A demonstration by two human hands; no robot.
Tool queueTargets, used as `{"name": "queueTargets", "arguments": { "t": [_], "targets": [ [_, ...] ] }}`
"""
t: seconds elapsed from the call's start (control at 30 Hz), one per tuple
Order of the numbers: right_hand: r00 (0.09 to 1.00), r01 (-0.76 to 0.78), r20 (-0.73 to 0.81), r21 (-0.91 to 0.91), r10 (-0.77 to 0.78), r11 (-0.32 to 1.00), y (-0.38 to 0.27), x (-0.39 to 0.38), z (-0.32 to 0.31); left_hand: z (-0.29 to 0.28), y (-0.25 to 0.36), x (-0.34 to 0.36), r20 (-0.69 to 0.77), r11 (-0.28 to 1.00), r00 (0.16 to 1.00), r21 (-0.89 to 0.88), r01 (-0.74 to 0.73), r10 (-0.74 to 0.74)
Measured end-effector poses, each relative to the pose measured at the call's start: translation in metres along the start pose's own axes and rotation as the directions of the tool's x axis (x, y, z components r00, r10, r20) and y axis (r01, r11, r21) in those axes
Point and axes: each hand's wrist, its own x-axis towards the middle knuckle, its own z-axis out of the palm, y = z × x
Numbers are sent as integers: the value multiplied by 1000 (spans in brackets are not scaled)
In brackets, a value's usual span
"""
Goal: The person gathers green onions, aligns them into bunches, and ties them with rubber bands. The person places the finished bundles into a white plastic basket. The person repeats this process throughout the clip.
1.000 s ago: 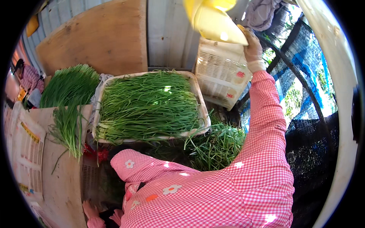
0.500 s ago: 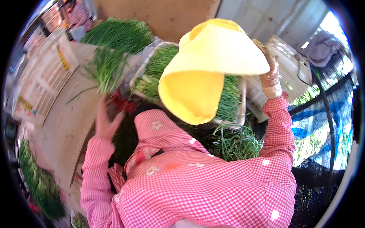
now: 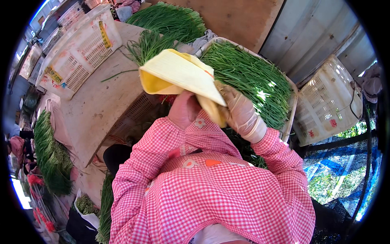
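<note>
In front of my chest is a yellow cloth hat [image 3: 178, 69], soft and folded over, pale on one side and deeper yellow on the other. My right hand [image 3: 242, 110], in a thin tan glove, is closed on its right edge. Beneath it, my bare left hand [image 3: 185, 109] has its fingers curled against the fabric; the hat partly hides them. Beyond the hands, long green chives [image 3: 248, 67] fill a pale crate [image 3: 293, 97]. A loose bunch of chives [image 3: 149, 46] lies on the board table [image 3: 87, 118], just past the hat.
A white slatted basket [image 3: 79, 53] stands at the table's far left, and a chive heap [image 3: 168, 20] lies at the back. Another white basket [image 3: 325, 101] leans by the metal wall [image 3: 315, 32]. More chives [image 3: 53, 154] lie left, near red ties [image 3: 40, 207].
The hat has come down and left, toward my chest, and is more folded. My left hand has moved from beside the chive bunch to the hat. The view has shifted left.
</note>
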Motion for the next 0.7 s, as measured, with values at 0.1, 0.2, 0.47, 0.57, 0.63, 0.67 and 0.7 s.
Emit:
{"name": "queueTargets", "arguments": {
  "t": [0.1, 0.2, 0.47, 0.57, 0.63, 0.67, 0.7],
  "targets": [
    [999, 34, -42, -22, -35, 999, -15, -7, 2, 7, 1, -6, -121, 997, 990, 34, -75, 79],
    [983, -179, -60, -97, 174, 979, -19, -11, 12, 22, -1, -8, -93, 988, 993, 147, -54, 68],
    [910, -191, -358, 86, 209, 978, 62, -54, -51, 20, -28, -1, 178, 898, 950, 409, 164, -255],
    [822, -412, -444, -32, 356, 911, 68, -79, -142, 24, -23, 0, 194, 809, 887, 524, 267, -418],
    [727, -466, -597, -66, 339, 882, 100, -95, -192, 8, -16, 5, 70, 758, 905, 575, 307, -420],
    [691, -666, -595, -304, 410, 681, 85, -104, -233, -5, -8, 7, 20, 761, 926, 576, 298, -377],
    [704, -675, -651, -490, 283, 552, 92, -114, -264, -20, 1, 9, -24, 767, 944, 576, 282, -329]
  ]
}}
